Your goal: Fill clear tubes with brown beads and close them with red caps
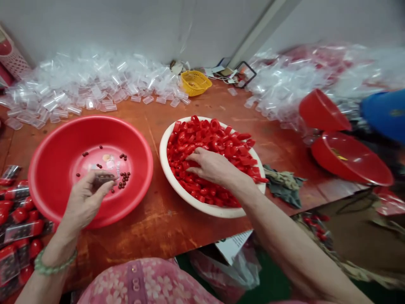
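The left hand (84,200), with a pale green bracelet (55,268) at its wrist, grips a small clear box (103,180) between thumb and fingers; the box looks dark inside. It is over the red basin (85,133), where dark red beads (124,180) lie loose across the bottom, most of them clustered just beside the fingertips. The right hand (209,164) reaches into the white bowl (163,147), its fingers bent among the heaped red caps (211,135); I cannot tell whether it has hold of one. Both vessels stand side by side on the reddish wooden table (152,236). Near the left forearm lies a pile of filled boxes with red caps (22,230). Along the wall behind the basin spreads a heap of clear plastic pieces (95,82), with a yellow basket (195,84) at its right end. A crumpled cloth (286,185) sits just beside the white bowl.
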The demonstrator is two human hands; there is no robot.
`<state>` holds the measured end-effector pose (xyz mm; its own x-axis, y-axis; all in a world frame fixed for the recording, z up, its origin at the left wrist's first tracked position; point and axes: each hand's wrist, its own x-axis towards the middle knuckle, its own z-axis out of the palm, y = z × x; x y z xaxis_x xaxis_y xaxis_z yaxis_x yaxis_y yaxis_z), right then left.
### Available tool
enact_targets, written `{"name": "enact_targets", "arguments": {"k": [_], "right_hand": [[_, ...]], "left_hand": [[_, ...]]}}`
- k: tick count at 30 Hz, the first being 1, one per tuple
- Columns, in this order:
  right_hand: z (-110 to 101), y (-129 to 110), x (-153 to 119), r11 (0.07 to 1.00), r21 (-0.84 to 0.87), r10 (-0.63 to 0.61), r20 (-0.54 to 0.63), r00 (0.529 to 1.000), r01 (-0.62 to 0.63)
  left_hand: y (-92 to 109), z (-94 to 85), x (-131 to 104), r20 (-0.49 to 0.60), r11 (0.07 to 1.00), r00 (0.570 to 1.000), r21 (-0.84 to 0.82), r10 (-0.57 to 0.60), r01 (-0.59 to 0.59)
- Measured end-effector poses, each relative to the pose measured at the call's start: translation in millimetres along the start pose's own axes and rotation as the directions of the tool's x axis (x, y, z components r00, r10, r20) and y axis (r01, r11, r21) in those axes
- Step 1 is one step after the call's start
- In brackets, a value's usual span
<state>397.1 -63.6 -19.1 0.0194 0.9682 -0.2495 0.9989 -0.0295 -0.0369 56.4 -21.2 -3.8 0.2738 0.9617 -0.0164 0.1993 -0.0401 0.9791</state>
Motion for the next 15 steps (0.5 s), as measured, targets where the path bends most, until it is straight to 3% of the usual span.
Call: {"name": "enact_targets", "arguments": {"k": [4,7,12,15], "right_hand": [[-1,-12,0,0.982,-0.190,0.002,0.029,1.000,0.003],[1,-12,-3,0.968,-0.248,-0.031,0.011,0.999,0.032],[-5,-3,0,1.000,-0.025,-0.003,-0.060,0.998,0.001],[-10,-8,13,0.999,-0.004,0.038,-0.144,0.989,-0.039]], "left_hand": [[2,5.0,3,-0.037,1.000,0.999,0.023,0.014,-0.013],[1,6.0,2,-0.005,1.000,1.000,0.016,-0.003,0.003],[-4,6.8,-2,-0.051,0.983,0.993,0.155,0.110,-0.101],[-7,6.3,-3,-0.033,0.987,0.993,0.120,0.113,-0.109]]}}
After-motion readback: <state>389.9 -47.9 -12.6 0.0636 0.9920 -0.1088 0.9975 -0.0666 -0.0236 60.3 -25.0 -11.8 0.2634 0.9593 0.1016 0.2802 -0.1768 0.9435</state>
